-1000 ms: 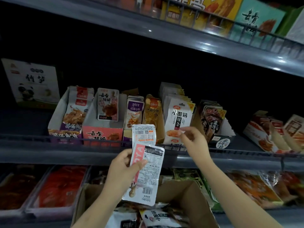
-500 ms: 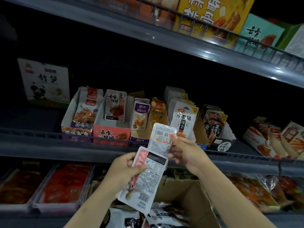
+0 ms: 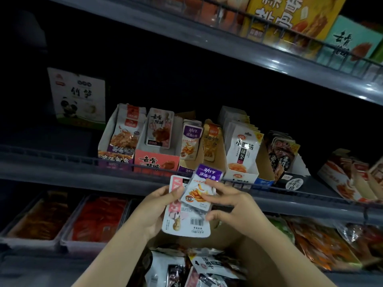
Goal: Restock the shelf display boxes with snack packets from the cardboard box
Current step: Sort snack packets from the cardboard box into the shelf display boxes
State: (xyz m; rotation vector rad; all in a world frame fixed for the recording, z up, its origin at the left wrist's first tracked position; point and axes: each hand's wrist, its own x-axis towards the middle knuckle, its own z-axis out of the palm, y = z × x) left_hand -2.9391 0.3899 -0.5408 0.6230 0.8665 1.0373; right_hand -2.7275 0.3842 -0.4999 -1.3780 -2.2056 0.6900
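Dim store shelves [image 3: 62, 172] fill the view, with a row of open cardboard display boxes [image 3: 157, 162] above the hands, most partly stocked with glossy foil packets. Below the hands, the brown cardboard box [image 3: 244, 257] holds a jumble of packets, so much restocking seems left. The left hand [image 3: 157, 210] grips a flat white packet [image 3: 186, 222], its barcode facing the viewer. Over it, the right hand [image 3: 234, 206] pinches a smaller purple-topped packet [image 3: 203, 187], face up, just below the shelf box holding matching purple packets [image 3: 191, 141].
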